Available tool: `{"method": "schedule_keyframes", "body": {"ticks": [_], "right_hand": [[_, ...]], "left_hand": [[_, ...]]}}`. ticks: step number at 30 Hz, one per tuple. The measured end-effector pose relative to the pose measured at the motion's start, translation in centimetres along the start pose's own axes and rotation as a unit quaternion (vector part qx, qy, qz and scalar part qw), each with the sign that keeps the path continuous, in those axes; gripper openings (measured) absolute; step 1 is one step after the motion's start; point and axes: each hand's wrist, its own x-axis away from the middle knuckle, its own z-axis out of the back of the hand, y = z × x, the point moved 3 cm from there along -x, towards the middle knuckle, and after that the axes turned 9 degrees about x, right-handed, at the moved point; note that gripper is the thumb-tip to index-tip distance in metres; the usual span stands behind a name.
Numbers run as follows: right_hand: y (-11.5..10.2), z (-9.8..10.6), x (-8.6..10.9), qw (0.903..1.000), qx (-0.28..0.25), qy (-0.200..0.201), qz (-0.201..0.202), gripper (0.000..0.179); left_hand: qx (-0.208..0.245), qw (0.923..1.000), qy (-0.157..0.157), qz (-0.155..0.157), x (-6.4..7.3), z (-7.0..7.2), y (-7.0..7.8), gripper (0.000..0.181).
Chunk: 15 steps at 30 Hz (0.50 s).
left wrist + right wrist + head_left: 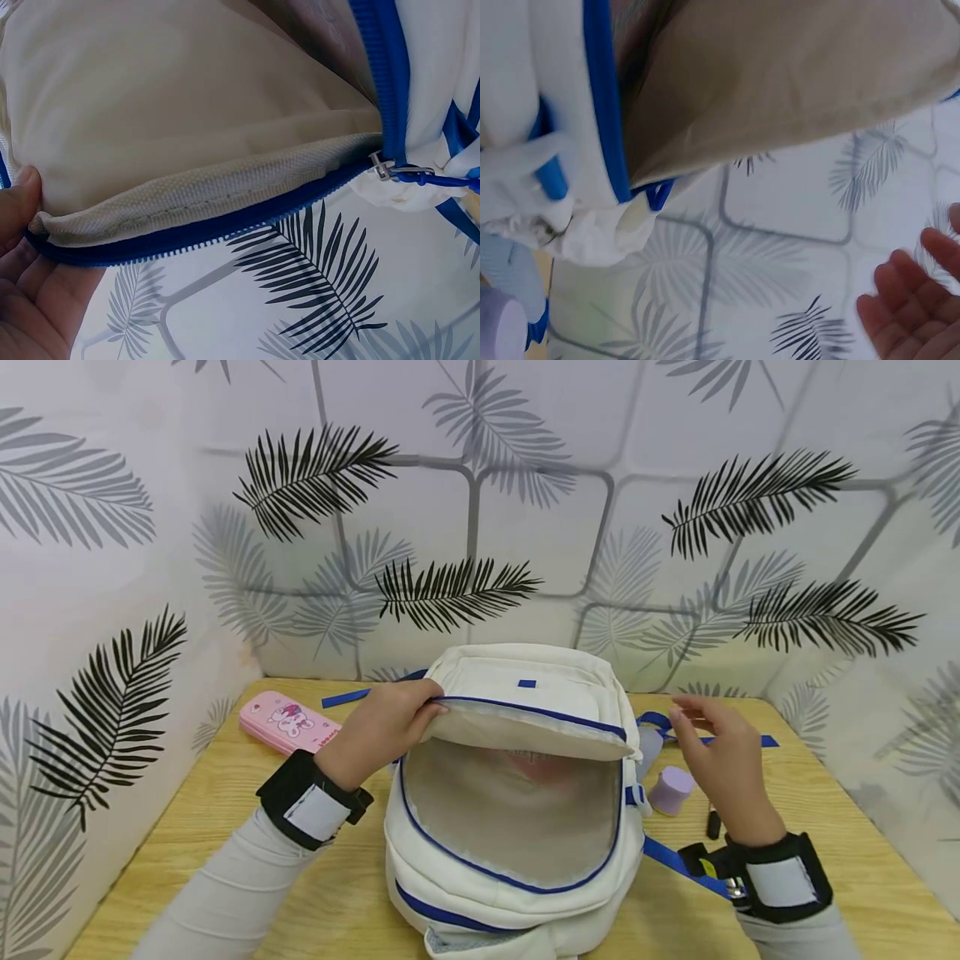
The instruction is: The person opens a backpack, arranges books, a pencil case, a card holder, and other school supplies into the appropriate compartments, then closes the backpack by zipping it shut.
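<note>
A white backpack [502, 906] with blue zip trim lies on the table, its main compartment unzipped and gaping. My left hand [386, 727] pinches the edge of the raised flap [525, 727] at its left corner. In the left wrist view the thumb lies on the beige lining [187, 97], with the fingers behind the zip edge. A metal zip slider [382, 166] sits at the flap's far end. Off the bag's right side, my right hand [723, 764] hovers with relaxed fingers, holding nothing. Something pinkish shows dimly inside the bag; its kind is unclear.
Left of the bag lies a pink pencil case [288, 722] with a cartoon rabbit. To the right are a purple lid-like piece [672, 790] and a small black object [713, 822]. Blue straps [678, 860] spread over the wooden table [825, 860]. Leaf-patterned cloth [540, 552] surrounds it.
</note>
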Motion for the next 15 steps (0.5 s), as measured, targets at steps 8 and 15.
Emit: {"method": "schedule_keyframes", "body": {"ticks": [8, 15], "right_hand": [[7.4, -4.9, 2.9, 0.9279, 0.097, -0.342, -0.112, 0.063], [9.6, -7.3, 4.7, 0.9063, 0.1, -0.38, -0.155, 0.06]], "left_hand": [[0.004, 1.0, -0.004, 0.006, 0.2, -0.2, 0.1, 0.012], [0.011, 0.9998, -0.01, 0.013, 0.4, -0.1, -0.1, 0.013]]}}
